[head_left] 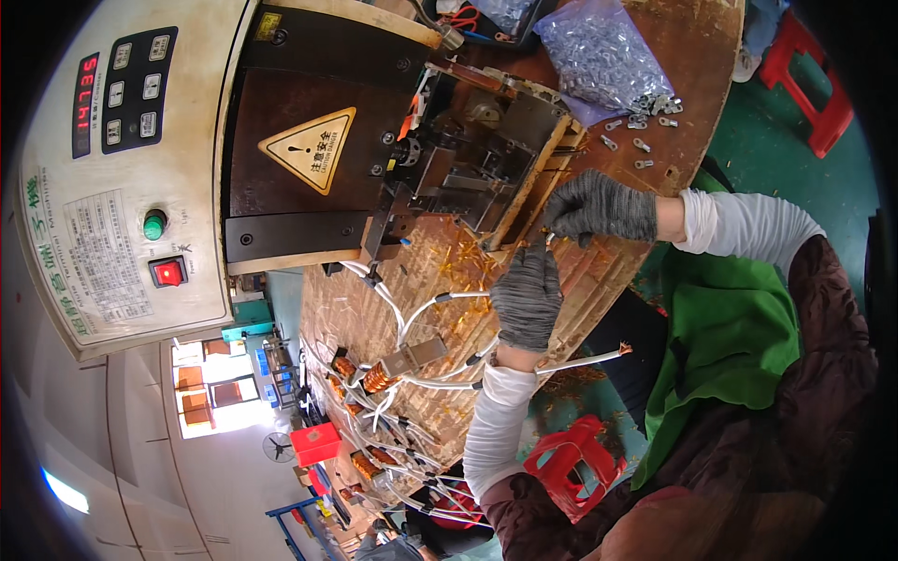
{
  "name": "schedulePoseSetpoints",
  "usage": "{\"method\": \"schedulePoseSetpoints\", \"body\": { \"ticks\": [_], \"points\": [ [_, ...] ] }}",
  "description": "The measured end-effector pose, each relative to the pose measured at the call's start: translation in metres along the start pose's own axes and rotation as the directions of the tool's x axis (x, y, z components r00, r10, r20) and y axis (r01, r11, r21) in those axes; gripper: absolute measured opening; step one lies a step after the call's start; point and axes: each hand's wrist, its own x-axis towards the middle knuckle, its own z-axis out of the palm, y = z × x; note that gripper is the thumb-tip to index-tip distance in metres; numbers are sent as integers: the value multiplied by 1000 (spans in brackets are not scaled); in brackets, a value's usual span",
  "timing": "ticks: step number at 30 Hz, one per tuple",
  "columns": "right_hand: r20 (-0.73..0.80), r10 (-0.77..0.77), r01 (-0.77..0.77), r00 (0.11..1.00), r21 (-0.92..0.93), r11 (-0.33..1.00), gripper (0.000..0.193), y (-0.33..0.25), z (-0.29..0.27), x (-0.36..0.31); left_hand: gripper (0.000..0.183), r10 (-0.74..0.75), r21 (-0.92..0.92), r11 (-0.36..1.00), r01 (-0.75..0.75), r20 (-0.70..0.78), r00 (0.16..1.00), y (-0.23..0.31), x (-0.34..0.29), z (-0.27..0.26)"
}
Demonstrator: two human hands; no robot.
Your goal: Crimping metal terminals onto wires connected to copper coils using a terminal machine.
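Both my hands wear grey knitted gloves and meet at the table edge beside the crimping machine's press head (468, 178). My left hand (527, 297), the lower one in the picture, is closed. A white cable (460, 295) runs in under its fingers, and its end is hidden there. My right hand (599, 208), above it, has its fingers pinched together. A small silvery bit (550, 237) shows between the fingertips; its kind is too small to make out. Another white cable (585, 361) passes beneath my left wrist and ends in bared copper strands.
A plastic bag of metal cable lugs (599, 56) lies at the top, with loose lugs (641, 145) beside it. Copper-wound coils (379, 378) with white leads cover the lower table. Yellow scraps (458, 262) litter the wooden tabletop (430, 238). A red stool (575, 467) stands below.
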Motion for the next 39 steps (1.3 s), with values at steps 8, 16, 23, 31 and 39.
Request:
{"method": "schedulePoseSetpoints", "body": {
  "ticks": [8, 16, 23, 31, 39],
  "points": [
    [72, -341, 333, 937, -471, 817, 12, 4, -2, 4, 32, -95, 394, 919, 25, 161, 982, 8, -1, 2],
    [164, -344, 378, 924, -517, 768, 12, -1, -5, 10, 34, -265, -307, 895, 323, 217, 940, -7, -21, -7],
    [140, -271, 306, 952, -441, 844, 13, -11, -3, 9, 23, -334, -366, 860, 356, 126, 934, -27, -57, -11],
    [159, -47, 70, 986, -142, 987, 15, -19, -14, 35, 23, -216, -348, 916, 199, -9, 976, -41, -32, -19],
    [110, -63, 79, 992, -155, 985, 14, -28, -14, 62, 24, -175, -252, 952, 177, 28, 984, -67, -8, -32]
  ]
}}
